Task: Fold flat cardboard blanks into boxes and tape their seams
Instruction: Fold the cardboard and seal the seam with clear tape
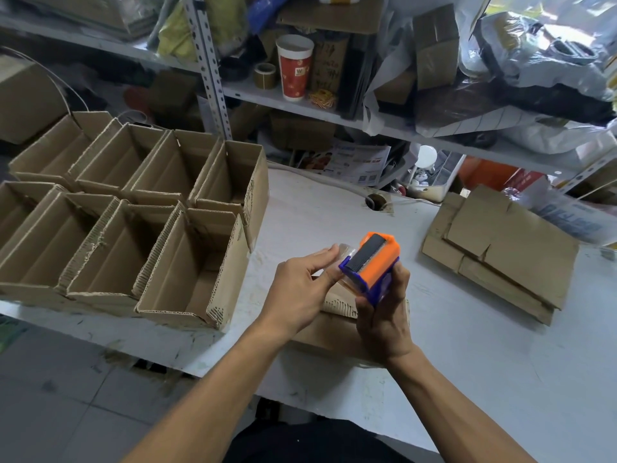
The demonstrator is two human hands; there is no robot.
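Observation:
My right hand (384, 315) grips an orange and blue tape dispenser (375, 267) above the table's front edge. My left hand (302, 289) pinches the loose end of clear tape (344, 253) coming off the dispenser. Under both hands lies a cardboard box (334, 332), mostly hidden by them. A stack of flat cardboard blanks (500, 248) lies on the table to the right.
Several folded open-topped boxes (133, 208) stand in two rows on the left of the white table (484, 362). Metal shelves (213, 61) behind carry bags, cardboard, a paper cup (294, 66) and a tape roll (265, 75). A cable hole (375, 200) sits near the table's back.

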